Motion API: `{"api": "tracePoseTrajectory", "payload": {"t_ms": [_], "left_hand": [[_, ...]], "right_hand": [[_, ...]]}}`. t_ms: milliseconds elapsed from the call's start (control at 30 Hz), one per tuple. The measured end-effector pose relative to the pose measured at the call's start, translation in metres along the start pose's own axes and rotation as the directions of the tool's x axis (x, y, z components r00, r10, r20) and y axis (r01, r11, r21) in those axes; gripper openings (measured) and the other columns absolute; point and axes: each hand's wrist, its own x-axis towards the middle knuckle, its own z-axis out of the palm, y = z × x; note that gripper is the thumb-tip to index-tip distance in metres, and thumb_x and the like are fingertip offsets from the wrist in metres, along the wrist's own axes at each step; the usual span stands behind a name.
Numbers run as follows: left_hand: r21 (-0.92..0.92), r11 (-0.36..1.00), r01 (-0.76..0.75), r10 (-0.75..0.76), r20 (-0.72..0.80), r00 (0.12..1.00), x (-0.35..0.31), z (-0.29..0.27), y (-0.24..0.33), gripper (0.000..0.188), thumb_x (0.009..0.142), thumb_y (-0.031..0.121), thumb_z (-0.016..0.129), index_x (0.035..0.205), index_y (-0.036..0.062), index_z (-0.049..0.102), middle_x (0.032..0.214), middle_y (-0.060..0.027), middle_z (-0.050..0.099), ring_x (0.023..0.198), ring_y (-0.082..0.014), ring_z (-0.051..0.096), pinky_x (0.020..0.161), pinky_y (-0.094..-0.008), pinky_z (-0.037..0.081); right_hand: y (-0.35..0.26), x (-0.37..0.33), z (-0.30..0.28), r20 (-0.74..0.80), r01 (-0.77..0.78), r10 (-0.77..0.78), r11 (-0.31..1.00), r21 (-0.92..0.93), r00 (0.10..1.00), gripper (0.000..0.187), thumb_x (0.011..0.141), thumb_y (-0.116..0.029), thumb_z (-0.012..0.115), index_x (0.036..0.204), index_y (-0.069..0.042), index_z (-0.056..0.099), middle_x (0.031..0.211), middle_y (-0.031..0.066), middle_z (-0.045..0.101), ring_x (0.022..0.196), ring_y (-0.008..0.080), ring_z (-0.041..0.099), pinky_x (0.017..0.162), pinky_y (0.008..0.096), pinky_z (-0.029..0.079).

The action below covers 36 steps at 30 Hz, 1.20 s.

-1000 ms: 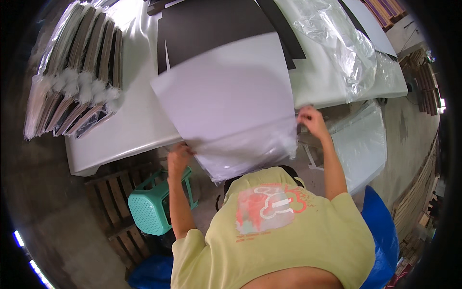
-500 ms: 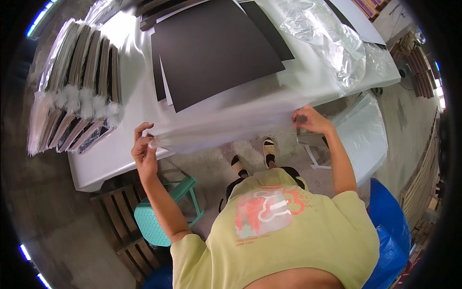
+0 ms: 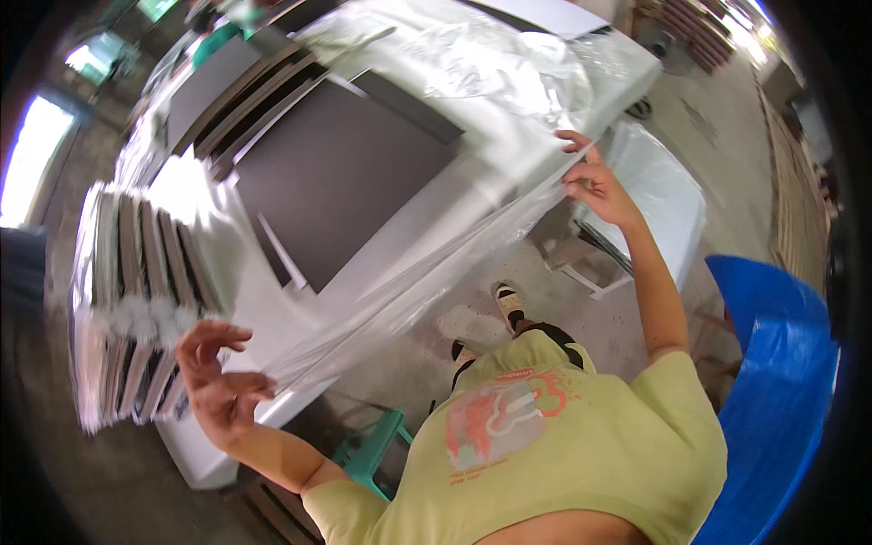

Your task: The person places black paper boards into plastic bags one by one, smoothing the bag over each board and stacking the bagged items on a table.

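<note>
A long, thin clear plastic film (image 3: 418, 289) stretches slantwise between my hands, over the table's near edge. My left hand (image 3: 221, 386) pinches its lower left end, some fingers curled above the grip. At the upper right end, my right hand (image 3: 599, 186) holds the film with its fingers partly spread. Beyond the film, large dark grey sheets (image 3: 350, 173) lie on the white table (image 3: 495, 182), with a pale edge showing under them. My left hand is close to a row of plastic-wrapped bundles (image 3: 136, 309).
Crumpled clear plastic (image 3: 509, 73) lies at the table's far side. Dark boards (image 3: 259, 100) are stacked at the back left. A plastic-covered white stack (image 3: 658, 200) stands to my right, near a blue sheet (image 3: 781, 381). A green stool (image 3: 377, 450) is below the table edge.
My view has turned, so the table appears tilted. My left hand has come lower and nearer, my right slightly up, and the film between them now runs on a steep slant.
</note>
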Motion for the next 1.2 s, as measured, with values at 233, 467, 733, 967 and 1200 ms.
{"api": "tracePoseTrajectory", "payload": {"t_ms": [233,467,733,967,1200], "left_hand": [[-0.779,0.552,-0.296,0.223,-0.204,0.953,0.054,0.039,-0.012,0.032,0.065,0.026,0.076,0.048,0.0103,0.055,0.105,-0.0045,0.036,0.084,-0.0167,0.048,0.06,-0.0281,0.04],[-0.944,0.314,-0.104,0.175,-0.05,0.983,0.153,0.11,0.017,0.022,0.069,0.023,0.073,0.06,0.0135,0.056,0.103,-0.003,0.035,0.091,-0.0163,0.039,0.075,-0.0303,0.037],[-0.543,0.838,0.06,0.119,0.289,0.95,0.347,0.321,0.048,0.028,0.086,0.026,0.045,0.082,-0.0008,0.05,0.098,-0.0071,0.038,0.078,-0.0152,0.038,0.071,-0.0264,0.033],[-0.575,0.764,-0.293,0.413,0.086,0.907,0.477,0.448,0.128,0.014,0.088,0.009,0.046,0.09,-0.0025,0.053,0.1,-0.0079,0.04,0.085,-0.0149,0.045,0.073,-0.0262,0.039],[-0.087,0.699,-0.71,0.699,0.292,0.652,0.471,0.549,0.133,0.01,0.077,0.007,0.054,0.086,0.0027,0.056,0.108,-0.0132,0.044,0.087,-0.0272,0.053,0.073,-0.0338,0.046]], "right_hand": [[-0.044,-0.038,-0.09,-0.009,0.097,-0.097,0.995,-0.01,0.995,0.026,0.056,-0.012,0.077,0.062,-0.007,0.052,0.124,0.0129,0.04,0.111,0.027,0.038,0.091,0.0389,0.028],[-0.069,-0.072,-0.189,0.205,-0.058,0.088,0.987,-0.148,0.975,0.02,0.049,-0.009,0.079,0.061,-0.008,0.063,0.11,0.0094,0.05,0.103,0.0229,0.046,0.085,0.0329,0.034],[0.022,-0.126,-0.365,-0.373,-0.425,0.281,0.816,-0.391,0.884,0.012,0.069,-0.002,0.064,0.076,-0.006,0.056,0.105,0.0049,0.048,0.089,0.017,0.049,0.076,0.0284,0.04],[-0.003,-0.192,-0.512,-0.769,-0.316,-0.052,0.892,-0.322,0.637,0.011,0.082,-0.015,0.058,0.086,-0.005,0.056,0.107,0.0018,0.046,0.089,0.0099,0.046,0.074,0.0246,0.041],[-0.041,-0.279,-0.476,-0.683,-0.528,-0.036,0.606,-0.595,0.729,0.013,0.072,-0.012,0.063,0.072,-0.003,0.053,0.106,0.0082,0.048,0.091,0.0206,0.049,0.078,0.0307,0.039]]}}
